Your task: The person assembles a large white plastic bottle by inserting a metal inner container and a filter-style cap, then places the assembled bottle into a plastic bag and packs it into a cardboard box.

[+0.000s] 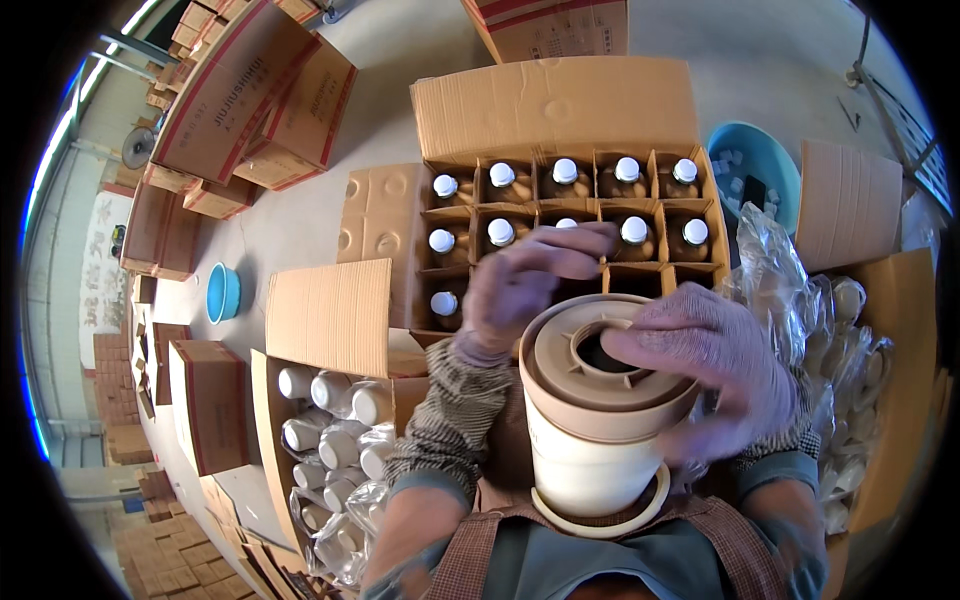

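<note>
Close to my body stands a cream-coloured jug [590, 462], with a tan ribbed ring [560, 345] around a dark round hole on top and a cream loop handle [655, 492] at its lower end. My right hand [715, 365] is over its right side, index finger reaching to the hole's edge and thumb spread beside the jug's wall; motion blurs it. Beyond the jug, my left hand [525, 285] hovers blurred with bent, parted fingers, and I see nothing in it. Behind both hands, a partitioned carton [555, 105] holds several bottle-shaped pieces with white caps [565, 171].
An open carton of white-capped pieces in clear plastic [340, 445] sits at left. Crumpled clear plastic [775, 275] spills from another carton at right. A blue basin [775, 155] with small white pieces stands far right, a smaller blue basin [223, 293] left. Stacked cartons [235, 85] stand far left.
</note>
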Demonstrator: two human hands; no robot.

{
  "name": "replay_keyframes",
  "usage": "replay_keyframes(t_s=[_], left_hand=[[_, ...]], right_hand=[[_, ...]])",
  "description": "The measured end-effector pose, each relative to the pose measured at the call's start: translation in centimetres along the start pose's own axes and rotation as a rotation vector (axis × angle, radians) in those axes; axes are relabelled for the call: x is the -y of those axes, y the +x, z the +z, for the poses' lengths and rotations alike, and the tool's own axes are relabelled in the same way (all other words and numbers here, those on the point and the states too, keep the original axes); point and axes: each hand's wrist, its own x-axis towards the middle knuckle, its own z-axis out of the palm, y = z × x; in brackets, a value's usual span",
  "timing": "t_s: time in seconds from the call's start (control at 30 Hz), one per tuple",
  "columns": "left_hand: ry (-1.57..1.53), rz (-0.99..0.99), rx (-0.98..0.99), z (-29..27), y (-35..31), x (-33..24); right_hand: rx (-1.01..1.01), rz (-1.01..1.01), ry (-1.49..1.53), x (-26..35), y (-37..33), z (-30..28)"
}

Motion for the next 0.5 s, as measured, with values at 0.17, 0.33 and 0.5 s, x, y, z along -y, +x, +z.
replay_keyframes(t_s=[0.17, 0.33, 0.5], left_hand=[[-0.509, 0.135, 0.018, 1.3, -1.2, 6.0], [-0.03, -0.242, -0.023, 0.4, -0.9, -0.9], [0.504, -0.459, -0.095, 3.3, 0.5, -6.4]], right_hand=[[0.02, 0.12, -0.386, 3.9, 2.5, 3.3], [0.031, -0.044, -0.089, -0.8, 1.0, 2.1], [-0.248, -0.321, 0.778, -7.0, -0.3, 4.8]])
